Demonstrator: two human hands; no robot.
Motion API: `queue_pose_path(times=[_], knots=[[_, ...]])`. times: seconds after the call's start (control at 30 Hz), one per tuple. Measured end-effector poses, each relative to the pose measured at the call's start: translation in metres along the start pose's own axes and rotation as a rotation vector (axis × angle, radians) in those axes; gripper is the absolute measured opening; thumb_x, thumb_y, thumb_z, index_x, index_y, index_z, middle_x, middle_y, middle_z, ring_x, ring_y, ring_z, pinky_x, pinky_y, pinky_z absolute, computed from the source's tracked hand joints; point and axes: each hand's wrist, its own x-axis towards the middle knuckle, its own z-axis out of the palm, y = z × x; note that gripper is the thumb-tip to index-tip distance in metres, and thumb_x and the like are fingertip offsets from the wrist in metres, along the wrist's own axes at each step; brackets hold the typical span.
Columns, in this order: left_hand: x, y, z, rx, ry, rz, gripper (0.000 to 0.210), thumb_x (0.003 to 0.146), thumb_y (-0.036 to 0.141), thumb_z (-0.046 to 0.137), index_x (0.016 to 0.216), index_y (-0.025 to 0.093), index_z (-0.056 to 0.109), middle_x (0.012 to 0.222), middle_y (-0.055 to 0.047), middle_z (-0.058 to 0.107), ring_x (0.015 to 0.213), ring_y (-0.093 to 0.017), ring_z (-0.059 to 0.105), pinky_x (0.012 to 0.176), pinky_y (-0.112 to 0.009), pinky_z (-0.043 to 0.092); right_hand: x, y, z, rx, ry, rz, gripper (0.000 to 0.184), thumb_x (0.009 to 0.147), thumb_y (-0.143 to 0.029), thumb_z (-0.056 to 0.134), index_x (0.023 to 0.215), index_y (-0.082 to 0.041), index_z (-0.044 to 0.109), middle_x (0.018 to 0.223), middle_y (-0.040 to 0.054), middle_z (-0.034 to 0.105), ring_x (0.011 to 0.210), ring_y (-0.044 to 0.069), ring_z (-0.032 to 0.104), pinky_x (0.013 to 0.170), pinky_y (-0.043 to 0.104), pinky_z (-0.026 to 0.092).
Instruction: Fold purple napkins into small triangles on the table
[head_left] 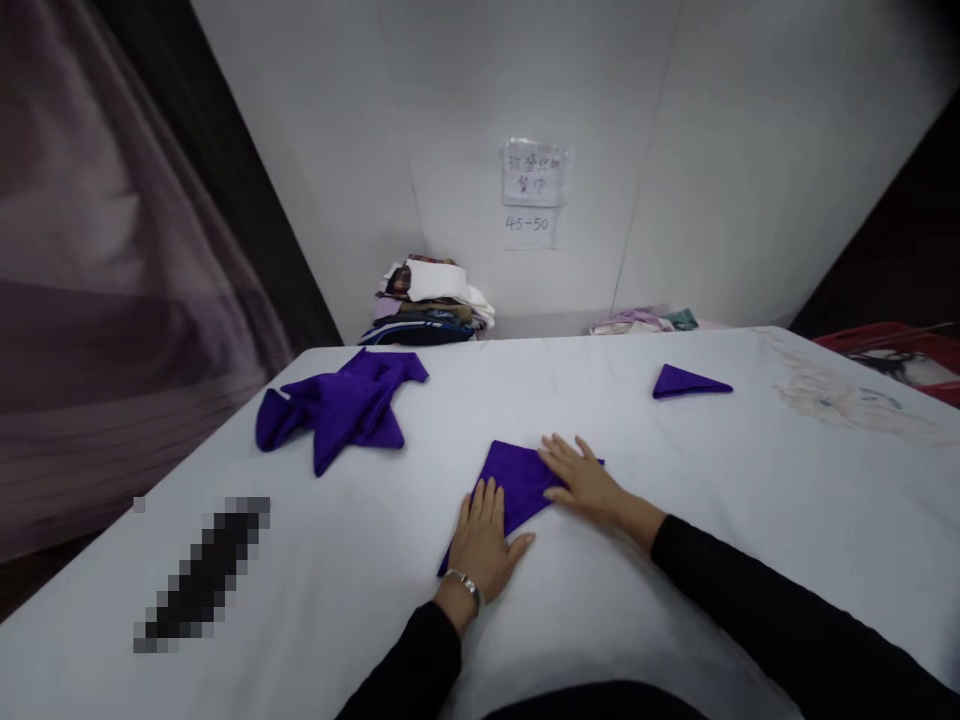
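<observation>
A purple cloth napkin [517,480], folded to a triangle-like shape, lies flat on the white-covered bed or table [315,600] in front of me. My left hand [484,540] rests flat on its left part, fingers stretched out and thumb apart. Over the napkin's right part lies my right hand [581,480], its fingers spread and palm down. Both hands press on the cloth without gripping it, and they hide its left and right edges in part. Farther right is a small folded purple napkin [686,382]. A loose, crumpled heap of purple cloth [352,400] sits to the left.
Stacked folded clothes [431,305] stand behind the far edge, by a wall with paper signs [534,175]. More cloth [637,320] lies farther right. A red basket [900,350] is at the right edge. A pixelated dark patch covers something at the left front. Curtains [112,300] hang left.
</observation>
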Motion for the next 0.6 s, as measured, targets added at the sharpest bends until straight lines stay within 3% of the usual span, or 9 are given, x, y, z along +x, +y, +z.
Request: queue_pose_path(times=[0.07, 0.13, 0.27, 0.43, 0.53, 0.6], knots=[[-0.001, 0.002, -0.002, -0.013, -0.016, -0.009, 0.080, 0.081, 0.063, 0.029, 0.134, 0.003, 0.032, 0.143, -0.019, 0.027, 0.134, -0.030, 0.016, 0.108, -0.047, 0.017, -0.001, -0.024, 0.008, 0.038, -0.056, -0.147, 0.068, 0.086, -0.059, 0.030, 0.141, -0.022, 0.017, 0.146, 0.0095, 0.021, 0.134, 0.024, 0.013, 0.106, 0.051, 0.004], [-0.003, 0.003, -0.003, -0.021, -0.034, -0.019, 0.081, 0.081, 0.063, 0.028, 0.135, 0.003, 0.031, 0.143, -0.019, 0.025, 0.134, -0.030, 0.015, 0.108, -0.047, 0.015, -0.001, -0.031, 0.013, 0.056, -0.106, -0.160, 0.067, 0.087, -0.060, 0.029, 0.141, -0.023, 0.017, 0.145, 0.0089, 0.023, 0.134, 0.025, 0.015, 0.106, 0.052, 0.005], [-0.005, 0.004, -0.002, -0.058, -0.041, -0.028, 0.082, 0.080, 0.065, 0.028, 0.136, 0.005, 0.027, 0.145, -0.017, 0.021, 0.135, -0.028, 0.011, 0.109, -0.046, 0.012, -0.001, -0.008, 0.012, 0.014, -0.127, -0.041, 0.065, 0.087, -0.060, 0.027, 0.141, -0.024, 0.020, 0.146, 0.0078, 0.021, 0.134, 0.026, 0.015, 0.106, 0.052, 0.008], [-0.006, 0.003, -0.008, -0.171, -0.037, -0.031, 0.083, 0.079, 0.064, 0.035, 0.137, 0.007, 0.024, 0.146, -0.016, 0.020, 0.135, -0.027, 0.010, 0.109, -0.046, 0.012, -0.005, 0.011, 0.012, -0.052, -0.127, -0.025, 0.062, 0.089, -0.057, 0.023, 0.141, -0.025, 0.017, 0.146, 0.0049, 0.020, 0.134, 0.023, 0.014, 0.106, 0.050, 0.010], [-0.018, -0.012, -0.015, -0.259, 0.052, -0.080, 0.075, 0.081, 0.058, 0.039, 0.138, 0.012, 0.022, 0.147, -0.013, 0.020, 0.135, -0.025, 0.011, 0.108, -0.046, 0.015, -0.007, 0.009, 0.015, -0.066, -0.125, -0.027, 0.060, 0.089, -0.056, 0.023, 0.141, -0.027, 0.016, 0.146, 0.0039, 0.019, 0.134, 0.023, 0.015, 0.106, 0.049, 0.012], [-0.034, -0.029, -0.018, -0.293, 0.149, -0.155, 0.065, 0.083, 0.052, 0.041, 0.134, 0.014, 0.031, 0.144, -0.012, 0.028, 0.134, -0.024, 0.017, 0.107, -0.046, 0.019, -0.007, 0.009, 0.016, -0.070, -0.122, -0.036, 0.060, 0.089, -0.056, 0.024, 0.141, -0.028, 0.015, 0.146, 0.0035, 0.020, 0.134, 0.023, 0.015, 0.106, 0.049, 0.012]])
